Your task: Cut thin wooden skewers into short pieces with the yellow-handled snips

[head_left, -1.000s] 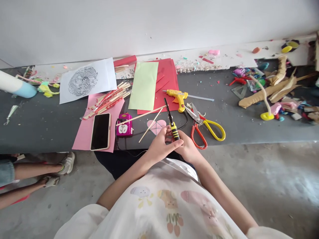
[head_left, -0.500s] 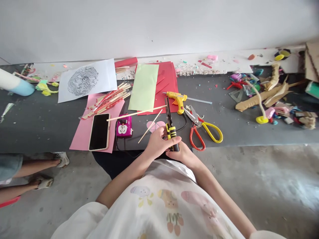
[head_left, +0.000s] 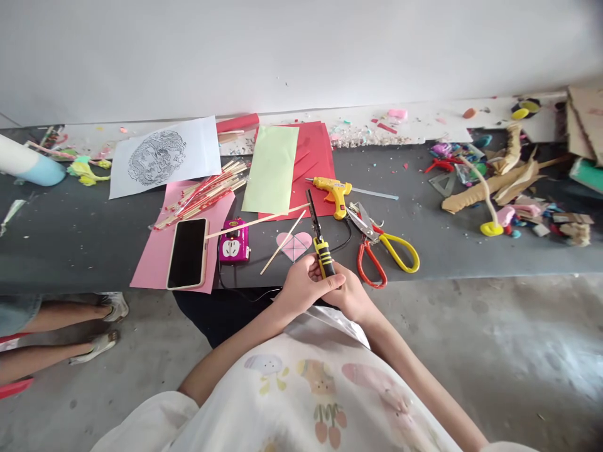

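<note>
Both hands are closed around one pair of pliers [head_left: 323, 254] with black-and-yellow handles, at the table's front edge. My left hand [head_left: 304, 282] wraps the handles from the left, its thumb lying across them. From the right, my right hand [head_left: 352, 295] holds the lower end, its fingers partly hidden. The dark jaws point away from me. A long thin wooden stick [head_left: 264, 221] ends beside the jaws; whether they grip it I cannot tell. A shorter stick [head_left: 281, 243] lies over the left side of a pink paper heart [head_left: 296, 246] with crossed lines.
Right of the pliers lie a yellow glue gun [head_left: 335, 191] and scissors [head_left: 372, 233] with red and yellow handles. To the left are a phone [head_left: 187, 254], a purple power socket [head_left: 234, 242] and bundled sticks [head_left: 207, 191]. Craft scraps [head_left: 513, 182] cover the right. A person's legs [head_left: 61, 314] show lower left.
My hands and the pliers have drawn slightly toward my body, uncovering more of the heart. The long stick's left end has dropped a little. The other person's foot has shifted.
</note>
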A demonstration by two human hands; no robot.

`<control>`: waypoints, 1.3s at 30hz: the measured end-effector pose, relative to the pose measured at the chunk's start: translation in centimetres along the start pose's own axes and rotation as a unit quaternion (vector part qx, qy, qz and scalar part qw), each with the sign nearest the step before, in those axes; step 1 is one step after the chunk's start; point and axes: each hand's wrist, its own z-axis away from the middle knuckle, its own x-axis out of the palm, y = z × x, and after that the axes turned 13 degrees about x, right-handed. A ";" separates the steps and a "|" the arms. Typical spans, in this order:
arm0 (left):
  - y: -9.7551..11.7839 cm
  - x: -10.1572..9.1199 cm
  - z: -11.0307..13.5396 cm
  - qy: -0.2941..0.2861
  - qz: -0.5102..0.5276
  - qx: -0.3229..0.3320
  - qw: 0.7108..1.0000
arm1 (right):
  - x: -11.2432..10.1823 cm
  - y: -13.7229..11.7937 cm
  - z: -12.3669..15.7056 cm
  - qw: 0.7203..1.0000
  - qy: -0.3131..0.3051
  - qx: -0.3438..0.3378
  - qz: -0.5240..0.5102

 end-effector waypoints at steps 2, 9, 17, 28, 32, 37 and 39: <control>-0.1 0.0 0.0 0.009 0.004 -0.003 1.000 | 0.1 -0.1 0.0 1.000 -0.002 0.005 -0.009; -0.4 -0.1 0.1 0.029 0.030 -0.028 0.999 | 0.3 0.3 -0.3 0.999 -0.019 0.032 -0.023; -1.1 -0.3 0.2 0.029 0.034 -0.033 0.998 | 0.6 1.0 -0.5 0.997 -0.028 0.053 -0.039; -1.1 -0.2 0.1 0.040 0.025 -0.024 0.999 | 0.6 1.1 -0.6 0.996 -0.039 0.030 -0.068; -0.8 -0.2 -0.1 0.030 0.019 -0.021 0.999 | 0.3 0.4 -0.5 0.993 -0.093 -0.001 -0.074; -0.7 -0.1 0.0 0.020 0.007 -0.021 1.000 | 0.5 0.5 -0.7 0.992 -0.103 -0.005 -0.068; -0.7 -0.1 0.1 0.013 0.003 -0.020 1.000 | 0.8 0.8 -0.9 0.996 -0.074 0.002 -0.054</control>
